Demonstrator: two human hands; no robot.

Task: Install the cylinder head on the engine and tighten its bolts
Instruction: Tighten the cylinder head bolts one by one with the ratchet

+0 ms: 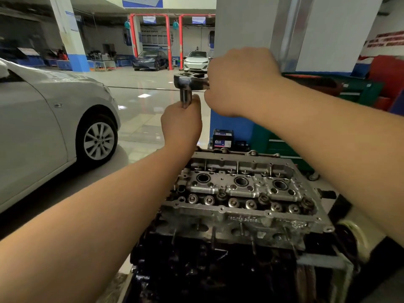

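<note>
— While both hands are up, list them.
— Left hand [181,123]: wrapped round the socket [185,98]. Right hand [238,82]: gripping the ratchet [189,80] handle. Both raised well above the cylinder head [240,193], which sits on the engine [207,270].
— Risks?
— Socket half-seated on the ratchet may drop onto the head.
— Containers?
— One boxed item [222,138] on the floor behind; contents unseen.

The ratchet wrench [190,82] held above the cylinder head [242,193] is mostly hidden: the right hand [242,82] covers its handle, the left hand [181,125] its socket's lower end, and the head's casting marks are unreadable.
</note>
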